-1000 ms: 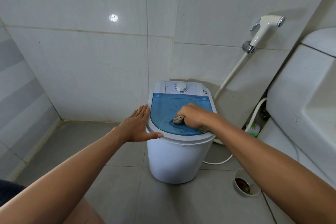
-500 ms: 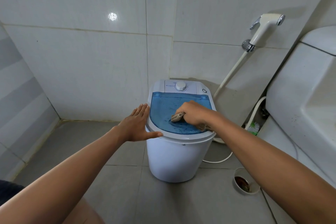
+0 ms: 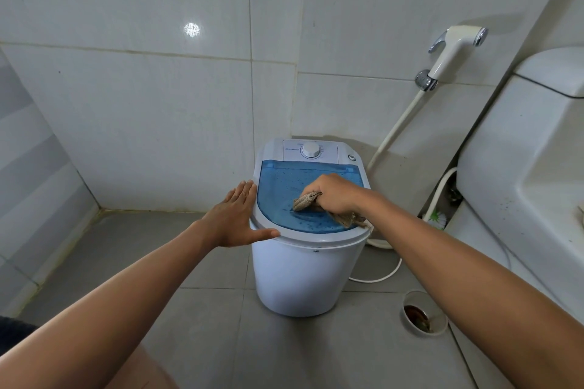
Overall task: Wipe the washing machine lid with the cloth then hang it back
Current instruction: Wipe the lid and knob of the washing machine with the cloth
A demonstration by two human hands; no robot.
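Our right hand (image 3: 335,194) bunches the soft, limp cloth (image 3: 305,200) mid-lid (image 3: 284,186), while our flat, open-fingered left hand (image 3: 235,218) steadies the lid's left edge.

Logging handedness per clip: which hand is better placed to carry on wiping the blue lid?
Right. The right hand already grips the cloth on the blue lid; the left hand lies flat, bracing the machine's rim.
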